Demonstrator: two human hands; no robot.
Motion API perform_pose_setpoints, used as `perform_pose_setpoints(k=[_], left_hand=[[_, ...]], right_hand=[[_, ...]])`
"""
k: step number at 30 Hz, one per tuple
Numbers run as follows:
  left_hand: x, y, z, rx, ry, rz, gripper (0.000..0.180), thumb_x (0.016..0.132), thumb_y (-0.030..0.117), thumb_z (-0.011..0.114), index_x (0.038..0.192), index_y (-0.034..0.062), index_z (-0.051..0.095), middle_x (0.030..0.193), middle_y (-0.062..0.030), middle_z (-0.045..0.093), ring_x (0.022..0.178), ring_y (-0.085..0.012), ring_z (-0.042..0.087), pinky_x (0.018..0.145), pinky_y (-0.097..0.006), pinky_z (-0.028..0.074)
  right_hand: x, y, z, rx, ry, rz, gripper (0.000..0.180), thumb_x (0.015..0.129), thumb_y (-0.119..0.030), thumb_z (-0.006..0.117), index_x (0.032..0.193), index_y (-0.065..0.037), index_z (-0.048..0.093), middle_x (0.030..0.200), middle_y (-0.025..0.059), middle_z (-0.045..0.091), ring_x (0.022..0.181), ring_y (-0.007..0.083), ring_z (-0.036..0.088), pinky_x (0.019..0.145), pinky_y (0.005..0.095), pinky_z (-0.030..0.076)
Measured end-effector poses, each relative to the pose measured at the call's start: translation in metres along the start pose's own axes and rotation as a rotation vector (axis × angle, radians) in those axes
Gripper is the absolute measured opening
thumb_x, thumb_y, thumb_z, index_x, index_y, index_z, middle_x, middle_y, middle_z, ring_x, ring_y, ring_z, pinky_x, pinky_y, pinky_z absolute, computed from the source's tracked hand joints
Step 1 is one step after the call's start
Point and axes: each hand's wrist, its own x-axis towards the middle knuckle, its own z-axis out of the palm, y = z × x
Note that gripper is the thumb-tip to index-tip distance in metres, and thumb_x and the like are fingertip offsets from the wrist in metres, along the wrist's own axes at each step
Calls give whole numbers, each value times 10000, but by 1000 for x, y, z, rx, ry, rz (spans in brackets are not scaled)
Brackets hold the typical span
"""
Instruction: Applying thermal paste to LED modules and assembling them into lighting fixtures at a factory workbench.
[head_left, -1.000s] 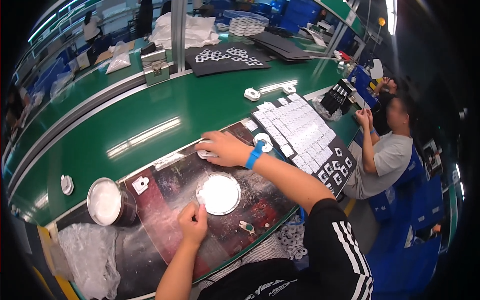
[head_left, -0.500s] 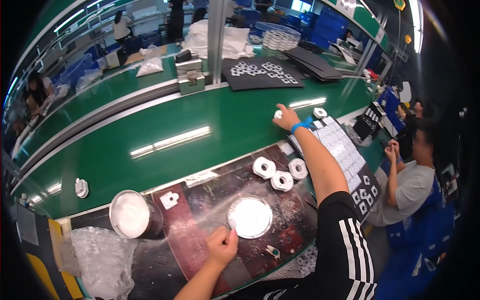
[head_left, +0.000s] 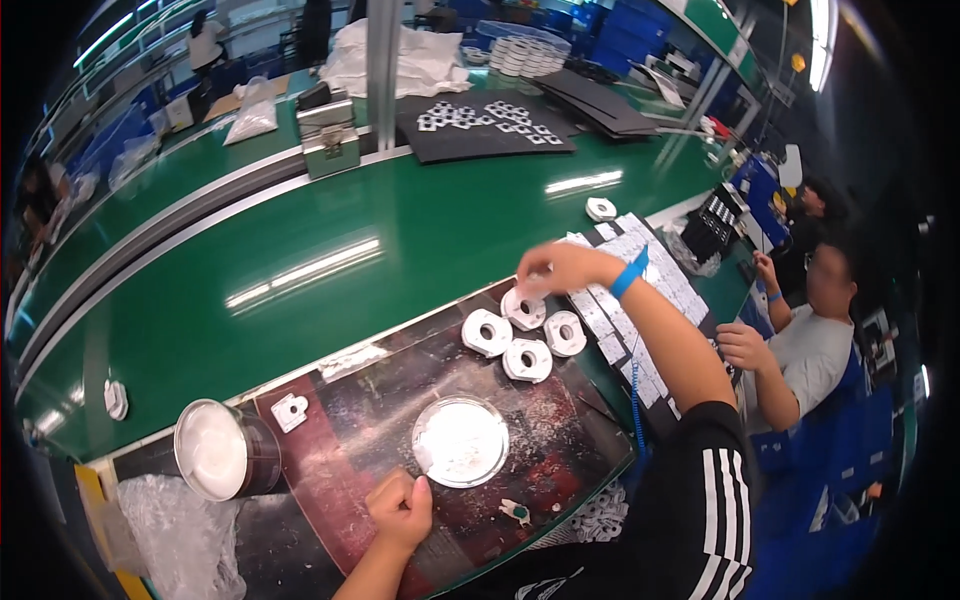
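L hand (head_left: pixel 400 508) clenched in a fist at worktop's near edge, just beside round white dish (head_left: pixel 461 440). Farther in, R hand (head_left: pixel 558 268) pinches a white ring part (head_left: pixel 524 308), w/ three more ring parts (head_left: pixel 528 346) beside it, near the green belt (head_left: pixel 330 240).

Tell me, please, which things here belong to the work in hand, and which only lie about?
In use:
right hand on a white ring part
three more ring parts
left hand by the round white dish

Lying about:
open jar
plastic bag
metal box
black tray
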Motion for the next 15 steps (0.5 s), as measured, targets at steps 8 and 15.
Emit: perform_pose_setpoints(k=[8, 15], left_hand=[[1, 5, 4, 10, -20, 10, 399, 862, -37, 710, 599, 62, 427, 606, -90, 520, 506, -212, 491, 502, -327, 368], [1, 7, 7, -5, -53, -10, 465, 894, -33, 710, 604, 59, 358, 591, -91, 364, 499, -261, 389, 504, -410, 295]], right_hand=[[24, 218, -66, -570, 598, 839, 593, 779, -425, 807, 1302, -176, 679, 1287, 173, 689, 1199, 379, 662, 998, 501, 563], [42, 249, -42, -523, 686, 834, 443, 753, -217, 865, 1144, -49, 744, 1341, 223, 606, 1149, 444, 672, 1015, 500, 564]])
